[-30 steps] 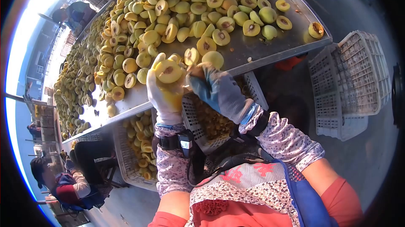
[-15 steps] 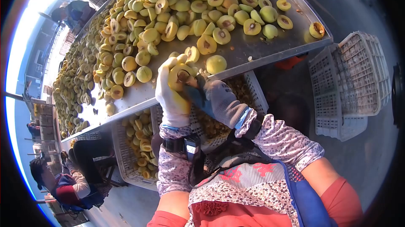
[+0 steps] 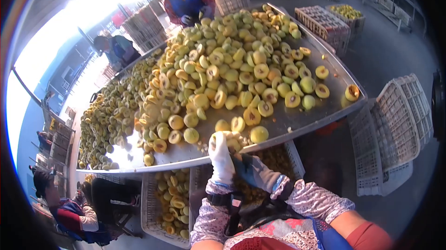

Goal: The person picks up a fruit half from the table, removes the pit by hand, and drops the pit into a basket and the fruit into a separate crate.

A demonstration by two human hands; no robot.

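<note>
1. The left hand (image 3: 220,156), in a white glove, was clamped around a peach half (image 3: 233,144), which it held just off the near edge of the tabletop (image 3: 297,119).
2. The right hand (image 3: 254,172), in a grey-blue glove, was pressed against the same fruit. I cannot tell whether its fingers were closed on a tool or on the fruit.
3. As a judgement, this work would have gone best with the fruit pinned firmly in the left palm, cut face toward the right hand. Short, controlled strokes away from the left fingers would have been safest.
4. Keeping the fruit above the crate beneath the hands (image 3: 294,156) would have let anything that fell land inside it. That crate held a brownish-yellow mass too blurred to name.
5. Just to the left, a second crate (image 3: 147,213) under the tabletop held yellow fruit halves.
6. An empty white crate (image 3: 395,129) stood on the floor to the right, well apart from both hands.
7. The tabletop carried a broad heap of halved peaches (image 3: 223,73), and one whole-looking peach (image 3: 259,134) lay near the hands.
</note>
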